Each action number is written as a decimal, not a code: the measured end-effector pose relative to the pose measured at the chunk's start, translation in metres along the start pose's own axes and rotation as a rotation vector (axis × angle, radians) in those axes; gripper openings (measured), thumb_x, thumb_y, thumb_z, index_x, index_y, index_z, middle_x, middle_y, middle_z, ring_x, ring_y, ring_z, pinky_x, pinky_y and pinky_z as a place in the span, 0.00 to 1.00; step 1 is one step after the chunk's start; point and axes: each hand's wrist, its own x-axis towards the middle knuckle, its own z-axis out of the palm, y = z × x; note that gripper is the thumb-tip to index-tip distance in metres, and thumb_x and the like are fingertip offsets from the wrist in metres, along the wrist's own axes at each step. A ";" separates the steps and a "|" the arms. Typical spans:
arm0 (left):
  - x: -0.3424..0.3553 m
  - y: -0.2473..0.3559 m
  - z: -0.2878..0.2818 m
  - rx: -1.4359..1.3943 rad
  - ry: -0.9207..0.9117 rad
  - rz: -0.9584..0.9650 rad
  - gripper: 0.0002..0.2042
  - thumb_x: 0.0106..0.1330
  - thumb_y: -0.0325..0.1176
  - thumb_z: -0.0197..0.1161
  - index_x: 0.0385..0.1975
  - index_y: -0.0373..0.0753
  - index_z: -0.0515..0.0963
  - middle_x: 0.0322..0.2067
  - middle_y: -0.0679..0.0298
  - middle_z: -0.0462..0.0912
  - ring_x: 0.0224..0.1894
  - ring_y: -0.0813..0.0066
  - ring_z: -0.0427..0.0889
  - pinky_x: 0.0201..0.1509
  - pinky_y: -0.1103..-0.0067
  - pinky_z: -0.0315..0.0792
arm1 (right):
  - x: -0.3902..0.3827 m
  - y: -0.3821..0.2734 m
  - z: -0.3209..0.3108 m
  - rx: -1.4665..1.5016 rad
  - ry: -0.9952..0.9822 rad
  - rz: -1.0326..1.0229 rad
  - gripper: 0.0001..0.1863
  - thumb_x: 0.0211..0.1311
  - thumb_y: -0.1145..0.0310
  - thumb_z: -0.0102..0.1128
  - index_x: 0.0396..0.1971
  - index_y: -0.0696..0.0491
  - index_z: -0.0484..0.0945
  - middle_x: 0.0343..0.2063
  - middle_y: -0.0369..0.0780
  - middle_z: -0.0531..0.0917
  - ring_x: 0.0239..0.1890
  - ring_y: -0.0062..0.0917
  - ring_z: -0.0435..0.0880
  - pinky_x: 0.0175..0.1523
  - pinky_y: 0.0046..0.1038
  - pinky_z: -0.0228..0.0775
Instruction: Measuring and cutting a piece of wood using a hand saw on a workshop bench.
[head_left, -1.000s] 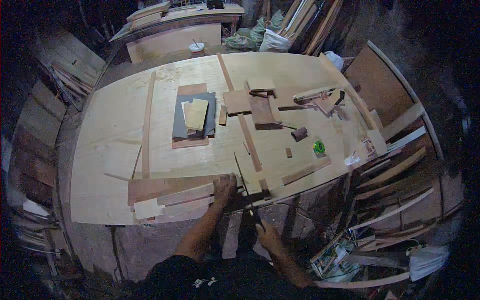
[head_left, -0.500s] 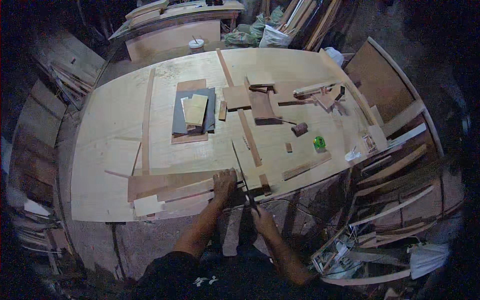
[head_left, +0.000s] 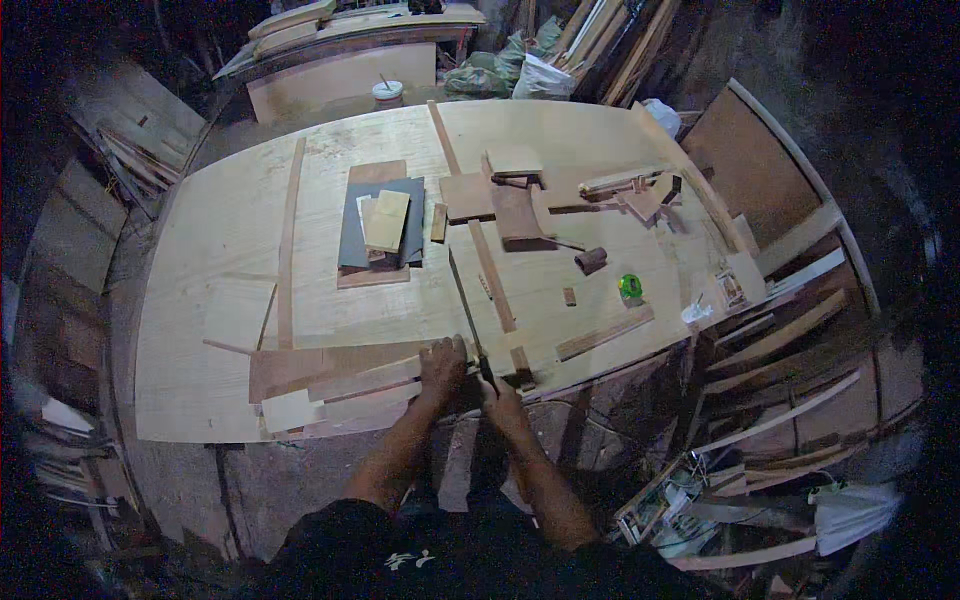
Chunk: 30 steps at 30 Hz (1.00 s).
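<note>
My left hand [head_left: 440, 372] grips narrow wooden strips [head_left: 368, 377] near the front edge of the pale plywood sheet [head_left: 208, 240]. Beside it my right hand [head_left: 502, 402] is closed on the dark handle of a saw, whose long thin blade [head_left: 465, 305] points away from me, across the strips' right ends. A brown board [head_left: 275, 365] and a small pale offcut [head_left: 288, 410] lie by the strips on the left.
On the sheet are stacked grey and tan boards [head_left: 388, 225], brown wooden pieces [head_left: 520, 210], a dark cylinder [head_left: 591, 259] and a green tape measure [head_left: 630, 287]. Panels and slats [head_left: 800, 330] flank the right. Behind are a bucket [head_left: 388, 93], sacks [head_left: 543, 78] and a bench [head_left: 350, 30].
My right hand and the saw have moved forward and slightly left, away from me, with the blade reaching further over the sheet. My left hand stays on the strips.
</note>
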 end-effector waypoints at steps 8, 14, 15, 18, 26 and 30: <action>0.003 -0.001 -0.017 -0.028 -0.219 -0.052 0.17 0.62 0.38 0.51 0.48 0.38 0.72 0.38 0.57 0.77 0.43 0.60 0.77 0.42 0.59 0.68 | -0.086 0.039 -0.004 -0.113 0.038 0.061 0.20 0.68 0.57 0.46 0.45 0.60 0.75 0.36 0.54 0.79 0.42 0.46 0.79 0.48 0.41 0.67; 0.001 -0.001 -0.008 -0.027 -0.211 -0.052 0.19 0.61 0.37 0.53 0.50 0.36 0.70 0.39 0.55 0.77 0.43 0.57 0.77 0.41 0.56 0.67 | -0.007 0.000 0.003 0.074 0.012 0.001 0.21 0.69 0.58 0.47 0.48 0.61 0.74 0.42 0.55 0.78 0.48 0.47 0.77 0.53 0.40 0.66; -0.004 -0.004 -0.006 -0.023 -0.215 -0.058 0.19 0.61 0.37 0.53 0.50 0.36 0.70 0.39 0.55 0.77 0.43 0.57 0.77 0.41 0.56 0.67 | -0.021 -0.004 0.001 -0.028 0.076 -0.027 0.21 0.69 0.58 0.46 0.47 0.62 0.74 0.42 0.55 0.78 0.47 0.47 0.77 0.52 0.40 0.66; -0.009 -0.012 -0.005 -0.081 -0.020 0.012 0.20 0.59 0.36 0.55 0.51 0.36 0.70 0.39 0.55 0.76 0.43 0.57 0.77 0.41 0.56 0.66 | -0.071 0.015 -0.013 -0.067 0.105 -0.082 0.21 0.69 0.57 0.46 0.44 0.62 0.74 0.40 0.55 0.79 0.44 0.47 0.77 0.49 0.40 0.67; -0.011 -0.025 0.021 -0.063 0.023 -0.024 0.20 0.58 0.36 0.56 0.51 0.37 0.70 0.36 0.58 0.77 0.39 0.57 0.78 0.40 0.58 0.66 | -0.006 0.008 0.011 -0.028 0.109 -0.132 0.18 0.68 0.60 0.47 0.41 0.62 0.76 0.34 0.55 0.81 0.38 0.49 0.79 0.45 0.39 0.69; -0.004 -0.014 0.004 -0.050 -0.183 -0.081 0.19 0.62 0.38 0.53 0.50 0.37 0.70 0.38 0.57 0.77 0.41 0.58 0.78 0.42 0.57 0.68 | -0.068 0.026 -0.019 -0.042 0.014 -0.117 0.22 0.68 0.56 0.48 0.45 0.63 0.74 0.39 0.56 0.79 0.43 0.49 0.78 0.49 0.39 0.68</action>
